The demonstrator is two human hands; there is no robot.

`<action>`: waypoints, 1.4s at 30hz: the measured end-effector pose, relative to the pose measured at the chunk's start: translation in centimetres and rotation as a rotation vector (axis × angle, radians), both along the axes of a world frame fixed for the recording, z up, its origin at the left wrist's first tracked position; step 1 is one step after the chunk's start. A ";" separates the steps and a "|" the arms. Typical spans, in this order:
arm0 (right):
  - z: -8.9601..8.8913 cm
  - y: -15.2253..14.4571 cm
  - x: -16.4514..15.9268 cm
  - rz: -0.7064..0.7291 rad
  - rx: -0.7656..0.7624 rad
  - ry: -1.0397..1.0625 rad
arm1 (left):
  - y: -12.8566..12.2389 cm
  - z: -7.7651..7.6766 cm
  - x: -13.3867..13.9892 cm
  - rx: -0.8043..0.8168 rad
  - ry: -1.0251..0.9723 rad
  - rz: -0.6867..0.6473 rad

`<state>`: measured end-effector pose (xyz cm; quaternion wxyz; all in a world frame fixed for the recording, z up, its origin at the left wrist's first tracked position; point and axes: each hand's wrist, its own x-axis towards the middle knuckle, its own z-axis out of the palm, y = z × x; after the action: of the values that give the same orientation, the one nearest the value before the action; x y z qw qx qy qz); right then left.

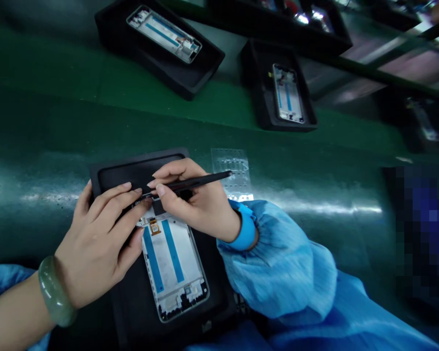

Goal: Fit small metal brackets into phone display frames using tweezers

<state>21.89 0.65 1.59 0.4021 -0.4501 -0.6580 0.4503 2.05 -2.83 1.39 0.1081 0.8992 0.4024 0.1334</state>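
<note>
While the left hand rests half-open on the far end of the frame, the right hand pinches a black tool there, fingers obscuring its tip. Beyond it lies a clear sheet. A tray beneath both hands carries the frame; two trays ahead each hold another.

My silver-white rectangular phone frame is striped lengthwise with two blue strips; a small orange-brown flex piece marks its upper half. The rectangular tray beneath the frame is black, as is my slender pen-like tool at its far end. Right of the frame, my smooth wristband and puffed cloth sleeve are bright blue; left of it, my glossy bangle is green.
</note>
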 end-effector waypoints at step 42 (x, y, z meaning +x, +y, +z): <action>-1.0 0.8 -0.6 0.006 0.178 -0.193 | 0.4 -0.8 0.0 0.012 -0.014 0.006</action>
<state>21.31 1.50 0.60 0.3739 -0.4520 -0.7323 0.3459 2.09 -2.40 0.61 0.1052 0.8978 0.4033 0.1424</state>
